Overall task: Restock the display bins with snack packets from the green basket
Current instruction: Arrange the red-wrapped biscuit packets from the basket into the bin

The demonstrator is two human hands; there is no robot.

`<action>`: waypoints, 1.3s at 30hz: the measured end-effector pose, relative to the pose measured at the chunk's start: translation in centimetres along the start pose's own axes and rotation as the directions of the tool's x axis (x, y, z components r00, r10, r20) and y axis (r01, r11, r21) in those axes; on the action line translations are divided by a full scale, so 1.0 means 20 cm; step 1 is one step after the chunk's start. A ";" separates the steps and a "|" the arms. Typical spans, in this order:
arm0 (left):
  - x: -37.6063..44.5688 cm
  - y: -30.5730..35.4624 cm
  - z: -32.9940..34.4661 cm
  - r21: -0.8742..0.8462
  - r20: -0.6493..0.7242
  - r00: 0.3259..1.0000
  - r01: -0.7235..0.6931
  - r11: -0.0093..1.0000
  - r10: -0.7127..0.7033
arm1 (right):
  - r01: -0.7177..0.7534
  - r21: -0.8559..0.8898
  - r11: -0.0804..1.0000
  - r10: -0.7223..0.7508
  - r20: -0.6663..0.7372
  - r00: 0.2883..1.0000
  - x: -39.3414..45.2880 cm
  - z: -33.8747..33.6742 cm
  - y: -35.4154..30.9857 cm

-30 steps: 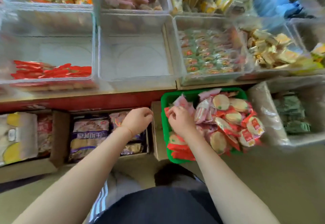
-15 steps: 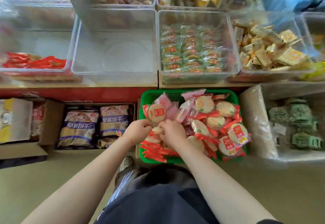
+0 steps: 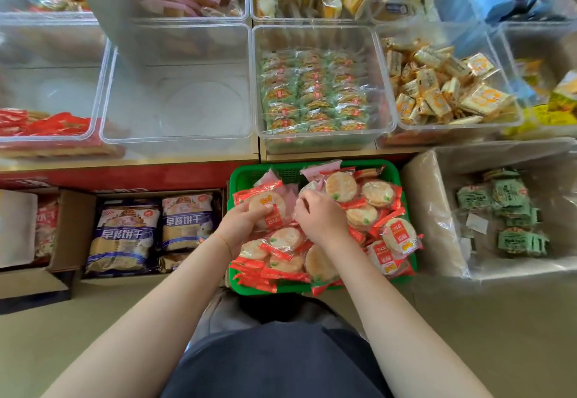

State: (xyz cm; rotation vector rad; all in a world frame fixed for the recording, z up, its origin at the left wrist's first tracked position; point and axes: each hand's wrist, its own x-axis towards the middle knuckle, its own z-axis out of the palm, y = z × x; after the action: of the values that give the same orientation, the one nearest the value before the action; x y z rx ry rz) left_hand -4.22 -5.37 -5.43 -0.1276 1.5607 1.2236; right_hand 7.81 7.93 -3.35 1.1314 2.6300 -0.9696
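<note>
Left hand [image 3: 242,226] grips a red-edged round-cracker packet [image 3: 269,207], long axis running left-right over the green basket [image 3: 394,176], while the right hand [image 3: 321,217] pinches a pink packet [image 3: 307,190].

— What's the floor [image 3: 499,335] like?
— Plain beige, smooth, evenly lit with soft shadows.
— And the furniture?
— A low shelf [image 3: 131,163] with a pale wooden top edge and a red front band [image 3: 118,177] beneath it.
— Anything on the floor beside it?
— An open cardboard box [image 3: 71,226] at left, and a large box [image 3: 437,210] lined with clear plastic at right.
</note>
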 end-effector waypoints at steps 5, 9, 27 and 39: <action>0.04 -0.03 0.03 0.149 0.012 0.998 0.056 0.987 -0.058 | -0.143 -0.393 0.908 0.262 0.268 0.927 -0.01 -0.01 0.16; 0.03 -0.02 0.04 0.115 0.003 0.998 0.064 0.991 -0.065 | -0.129 -0.259 0.957 0.182 0.195 0.964 -0.01 0.01 0.17; -0.19 0.20 -0.60 -0.160 -0.017 0.998 -0.062 0.985 0.060 | -0.368 0.857 0.361 0.167 0.329 0.929 0.05 0.07 -0.62; -0.28 0.46 -2.10 -0.134 -0.084 0.984 -0.167 0.977 0.157 | -0.388 0.907 0.165 -0.115 0.409 0.905 0.19 0.76 -1.81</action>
State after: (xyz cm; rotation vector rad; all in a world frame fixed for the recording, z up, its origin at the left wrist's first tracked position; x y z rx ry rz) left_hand -35.60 -34.97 -0.78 -0.1399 1.5707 1.4727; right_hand -21.85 -17.48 1.82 1.0364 1.2194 -2.6909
